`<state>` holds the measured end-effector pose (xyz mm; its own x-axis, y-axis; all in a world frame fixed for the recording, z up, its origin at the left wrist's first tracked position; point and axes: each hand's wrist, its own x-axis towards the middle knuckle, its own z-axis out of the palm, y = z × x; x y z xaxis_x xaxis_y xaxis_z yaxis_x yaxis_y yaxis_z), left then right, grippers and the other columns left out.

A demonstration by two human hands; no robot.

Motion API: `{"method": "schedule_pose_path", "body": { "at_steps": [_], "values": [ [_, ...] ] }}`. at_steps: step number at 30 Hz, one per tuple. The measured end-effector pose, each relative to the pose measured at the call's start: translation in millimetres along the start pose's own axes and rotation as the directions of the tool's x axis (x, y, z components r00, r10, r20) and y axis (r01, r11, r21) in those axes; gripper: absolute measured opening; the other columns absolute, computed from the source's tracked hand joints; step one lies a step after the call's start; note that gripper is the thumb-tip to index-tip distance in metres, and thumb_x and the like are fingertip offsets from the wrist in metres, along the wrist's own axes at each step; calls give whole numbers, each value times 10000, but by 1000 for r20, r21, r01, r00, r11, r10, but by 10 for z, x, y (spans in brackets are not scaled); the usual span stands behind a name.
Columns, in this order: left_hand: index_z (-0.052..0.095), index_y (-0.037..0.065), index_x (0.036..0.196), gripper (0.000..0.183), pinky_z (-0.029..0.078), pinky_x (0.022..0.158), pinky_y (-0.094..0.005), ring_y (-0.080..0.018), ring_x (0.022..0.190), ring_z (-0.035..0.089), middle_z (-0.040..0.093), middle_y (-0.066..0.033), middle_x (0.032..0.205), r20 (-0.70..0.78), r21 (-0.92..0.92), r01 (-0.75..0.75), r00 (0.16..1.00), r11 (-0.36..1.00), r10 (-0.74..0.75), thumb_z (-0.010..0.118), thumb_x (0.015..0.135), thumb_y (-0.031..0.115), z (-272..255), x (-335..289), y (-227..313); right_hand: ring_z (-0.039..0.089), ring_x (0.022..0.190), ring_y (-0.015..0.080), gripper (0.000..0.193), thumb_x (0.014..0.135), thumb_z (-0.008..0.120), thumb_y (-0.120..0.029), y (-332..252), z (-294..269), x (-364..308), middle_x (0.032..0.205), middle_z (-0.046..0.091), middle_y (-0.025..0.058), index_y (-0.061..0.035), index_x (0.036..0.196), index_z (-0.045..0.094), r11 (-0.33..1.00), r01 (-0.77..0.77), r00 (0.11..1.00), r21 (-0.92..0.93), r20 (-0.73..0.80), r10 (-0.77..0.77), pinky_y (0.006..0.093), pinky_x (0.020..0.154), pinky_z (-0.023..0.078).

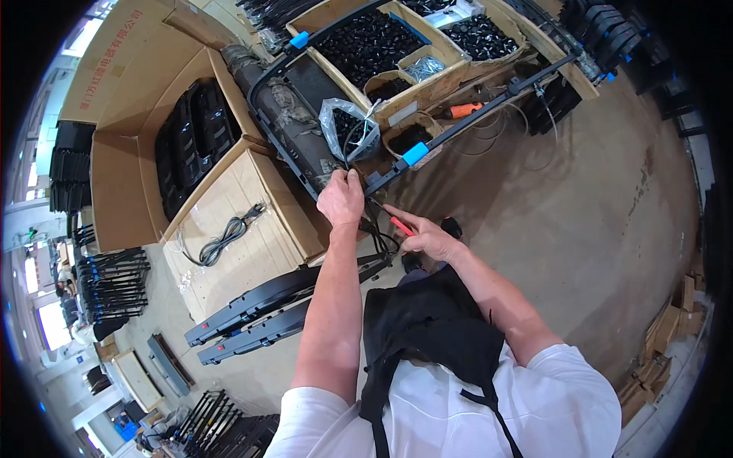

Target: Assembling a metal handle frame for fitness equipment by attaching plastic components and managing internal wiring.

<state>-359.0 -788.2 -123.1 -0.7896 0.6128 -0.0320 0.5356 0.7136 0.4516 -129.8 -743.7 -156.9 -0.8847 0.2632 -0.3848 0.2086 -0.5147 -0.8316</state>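
Observation:
My left hand (341, 197) is closed around a black cable (353, 145) at the lower corner of a black metal frame (466, 118) with blue clips (415, 153). My right hand (424, 237) grips a small tool with red handles (402, 226), its tip pointing up toward the frame corner just right of my left hand. More black cable loops (376, 233) hang between the two hands. A clear plastic bag of black parts (350, 128) rests on the frame just above my left hand.
Wooden bins of small black parts (372, 44) sit behind the frame, with an orange-handled tool (462, 110). At left are open cardboard boxes (130, 122) of black parts and a closed box with a coiled cable (229, 237). Black frames (259, 317) lie on the concrete floor.

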Motion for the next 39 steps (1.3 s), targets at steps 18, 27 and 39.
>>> {"method": "schedule_pose_path", "body": {
  "at_steps": [18, 27, 39],
  "values": [
    [733, 81, 953, 332, 559, 740, -548, -452, 799, 729, 748, -223, 830, -115, 45, 43, 993, 998, -38, 627, 1024, 388, 49, 23, 92, 586, 1361, 449, 670, 929, 529, -64, -67, -291, -292, 1434, 571, 377, 43, 1575, 388, 816, -201, 971, -541, 0, 238, 483, 1134, 453],
    [648, 87, 834, 277, 551, 685, -556, -450, 684, 698, 712, -216, 739, -174, 123, 82, 983, 989, -59, 670, 987, 317, 48, -27, -5, 681, 1135, 484, 474, 902, 679, -293, 13, -919, 857, 1150, 706, 316, 6, 1243, 542, 511, -322, 943, -797, -222, 248, 547, 968, 527],
    [562, 145, 1384, 515, 569, 730, -520, -399, 763, 742, 749, -147, 843, -221, -35, 92, 970, 995, -97, 723, 971, 406, 118, 162, 384, 717, 986, 508, 932, 974, 660, -277, 570, -1538, 1786, 1128, 729, 326, -178, 1731, 125, 377, 59, 980, -924, -18, -198, 592, 853, 539]
  ]
}}
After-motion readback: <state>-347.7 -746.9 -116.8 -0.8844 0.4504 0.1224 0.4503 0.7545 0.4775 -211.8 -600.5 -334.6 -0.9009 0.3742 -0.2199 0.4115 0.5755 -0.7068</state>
